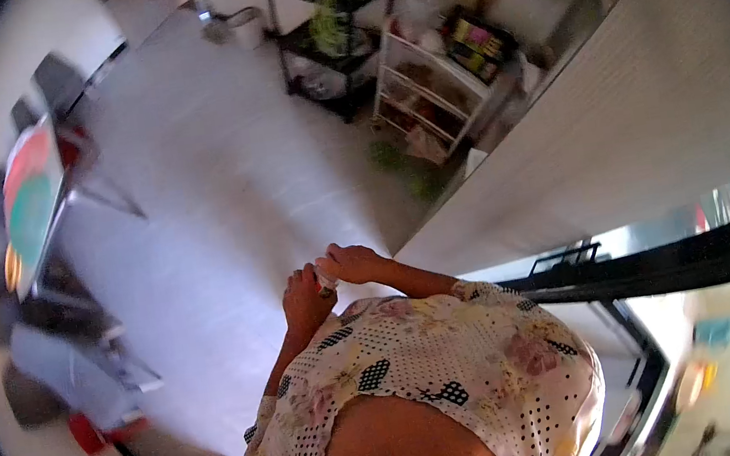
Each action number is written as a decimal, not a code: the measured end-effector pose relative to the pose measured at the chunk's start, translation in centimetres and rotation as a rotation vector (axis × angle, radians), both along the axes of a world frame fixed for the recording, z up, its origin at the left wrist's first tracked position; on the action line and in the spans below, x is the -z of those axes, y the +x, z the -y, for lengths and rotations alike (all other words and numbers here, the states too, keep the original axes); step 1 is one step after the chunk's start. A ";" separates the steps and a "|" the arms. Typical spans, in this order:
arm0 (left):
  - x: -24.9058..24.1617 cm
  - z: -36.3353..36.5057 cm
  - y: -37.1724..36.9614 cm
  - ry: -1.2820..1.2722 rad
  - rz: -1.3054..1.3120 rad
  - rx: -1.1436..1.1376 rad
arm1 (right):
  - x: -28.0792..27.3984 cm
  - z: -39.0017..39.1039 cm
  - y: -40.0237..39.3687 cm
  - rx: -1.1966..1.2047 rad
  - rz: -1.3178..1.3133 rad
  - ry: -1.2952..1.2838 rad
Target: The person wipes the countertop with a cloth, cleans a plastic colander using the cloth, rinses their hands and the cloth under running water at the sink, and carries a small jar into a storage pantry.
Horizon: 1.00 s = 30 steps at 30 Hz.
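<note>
My left hand [306, 300] and my right hand [353, 264] are close together in front of my body, over the grey floor. Between them is a small white thing with red marks [326, 280], mostly covered by my fingers; its kind cannot be made out. The fingers of both hands are curled and closed around it. The sleeves and front of a floral, dotted top [416, 332] show just below my hands.
On the left stands a table [38, 211] with a colourful top, chairs around it. Ahead are a black rack [331, 39] with greens and a white shelf unit [430, 90]. A pale partition [589, 106] rises at right, near a doorway. A bin [247, 29] stands at the back.
</note>
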<state>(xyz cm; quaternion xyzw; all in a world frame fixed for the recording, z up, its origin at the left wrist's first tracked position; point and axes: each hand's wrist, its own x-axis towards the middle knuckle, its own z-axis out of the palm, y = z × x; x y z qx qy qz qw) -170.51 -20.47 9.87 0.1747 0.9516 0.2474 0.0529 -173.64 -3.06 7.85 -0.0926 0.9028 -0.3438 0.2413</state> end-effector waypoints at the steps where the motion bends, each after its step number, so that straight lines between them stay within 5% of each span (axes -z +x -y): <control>1: -0.3 0.9 -3.1 -0.028 -0.017 0.070 | 0.1 0.5 -2.0 0.077 -0.014 -0.007; 3: -0.5 1.0 -8.2 0.013 -0.062 0.158 | -6.2 -0.8 -4.5 0.084 0.055 -0.226; 6: -2.3 1.6 -14.6 0.065 -0.018 0.229 | -4.7 -1.3 -8.0 0.433 0.253 -0.604; 8: -1.6 1.0 -17.9 0.169 0.023 0.254 | -4.7 -2.5 -8.9 0.720 0.159 -0.586; 12: 1.8 -2.4 -23.3 0.356 0.140 0.277 | 5.0 -10.4 -9.7 1.016 -0.067 -0.563; 17: 3.4 -6.0 -29.0 0.437 0.323 0.250 | 13.2 -19.6 -11.9 1.659 -0.085 -1.038; 21: 1.9 -9.4 -35.8 0.407 0.278 0.243 | 21.8 -28.9 -14.6 2.120 -0.387 -1.306; 23: 1.6 -10.9 -39.3 0.383 0.294 0.203 | 29.2 -34.5 -16.4 2.030 -0.900 -1.356; 25: 1.0 -12.9 -41.1 0.546 0.543 0.077 | 25.6 -36.8 -16.7 1.842 -1.048 -2.061; 26: 0.5 -13.6 -42.8 0.627 0.666 0.017 | 22.2 -37.4 -17.0 1.581 -1.112 -2.010; 28: 1.8 -14.5 -46.7 0.542 0.586 0.045 | 21.4 -38.9 -17.7 1.463 -1.212 -1.944; 30: 1.3 -16.3 -49.3 0.507 0.592 0.025 | 23.6 -41.1 -18.9 1.724 -1.312 -1.935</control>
